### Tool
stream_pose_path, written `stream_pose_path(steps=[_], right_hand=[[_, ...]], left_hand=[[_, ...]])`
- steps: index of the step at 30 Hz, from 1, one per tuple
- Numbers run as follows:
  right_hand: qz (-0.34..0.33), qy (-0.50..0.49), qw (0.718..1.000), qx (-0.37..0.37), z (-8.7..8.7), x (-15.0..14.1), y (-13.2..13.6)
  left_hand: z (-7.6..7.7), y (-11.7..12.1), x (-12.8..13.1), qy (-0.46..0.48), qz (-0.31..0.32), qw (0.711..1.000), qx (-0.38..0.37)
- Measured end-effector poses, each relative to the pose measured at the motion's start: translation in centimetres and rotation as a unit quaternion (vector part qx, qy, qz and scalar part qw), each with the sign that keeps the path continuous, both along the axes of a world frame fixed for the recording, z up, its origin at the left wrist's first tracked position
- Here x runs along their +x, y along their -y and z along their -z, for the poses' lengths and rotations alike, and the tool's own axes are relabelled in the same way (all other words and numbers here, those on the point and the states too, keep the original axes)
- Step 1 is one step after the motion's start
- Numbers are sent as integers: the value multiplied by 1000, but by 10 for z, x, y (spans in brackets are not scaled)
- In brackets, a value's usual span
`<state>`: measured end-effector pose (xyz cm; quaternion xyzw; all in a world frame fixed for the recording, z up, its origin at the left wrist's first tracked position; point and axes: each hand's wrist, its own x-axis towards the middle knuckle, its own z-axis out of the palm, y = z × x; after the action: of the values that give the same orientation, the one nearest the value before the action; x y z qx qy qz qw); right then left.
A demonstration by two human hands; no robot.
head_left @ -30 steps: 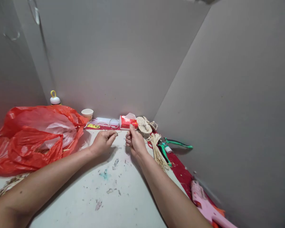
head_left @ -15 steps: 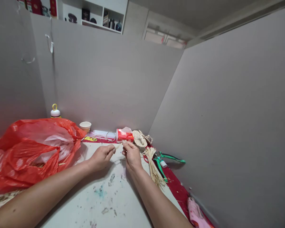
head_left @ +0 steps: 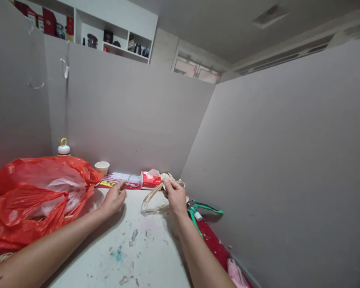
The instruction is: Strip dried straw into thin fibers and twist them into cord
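My right hand is closed in a pinch over the far end of the white board. It holds thin pale straw strands that loop out to its left and droop towards the board. Just behind its fingertips is a woven straw piece, partly hidden by the hand. My left hand is apart from the strands, to their left, with its index finger stretched forward and the others bent; nothing shows in it. Green-handled pliers lie right of my right wrist, partly covered by my forearm.
A large red plastic bag fills the left side. Along the back stand a paper cup, a red tissue pack and a yellow-looped bottle. Grey partitions enclose the stained white board. Pink cloth lies at lower right.
The hands have moved apart, and my left hand has let go of the strand it was pinching. Looped strands now show from my right hand. The view has tilted up and shifted right.
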<state>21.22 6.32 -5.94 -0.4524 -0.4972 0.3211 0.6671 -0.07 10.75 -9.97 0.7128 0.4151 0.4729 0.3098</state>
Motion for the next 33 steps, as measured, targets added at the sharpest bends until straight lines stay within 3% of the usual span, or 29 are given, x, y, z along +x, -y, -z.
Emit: stream_pose_path(steps=[2,5,8,10,13,19,27,33], right_hand=[[-9,41,999,9,-2,-6,4],[-58,90,994,13,0,-23,8],[-102,127,987,15,5,-37,10],[-116,152,981,24,8,-40,11],[-128,165,978,27,10,-39,11],[-134,59,989,-17,11,-37,10],[-161,11,985,-52,21,-33,5],[-133,-51,988,-63,22,-27,0]], left_hand=[[-9,3,3,114,4,993,-23],[-24,21,15,230,96,956,-155],[-31,39,25,275,195,891,-304],[-31,46,28,280,231,869,-335],[-31,48,26,264,234,874,-333],[-35,45,20,235,231,874,-356],[-32,39,17,210,254,871,-364],[-27,37,18,224,202,893,-335]])
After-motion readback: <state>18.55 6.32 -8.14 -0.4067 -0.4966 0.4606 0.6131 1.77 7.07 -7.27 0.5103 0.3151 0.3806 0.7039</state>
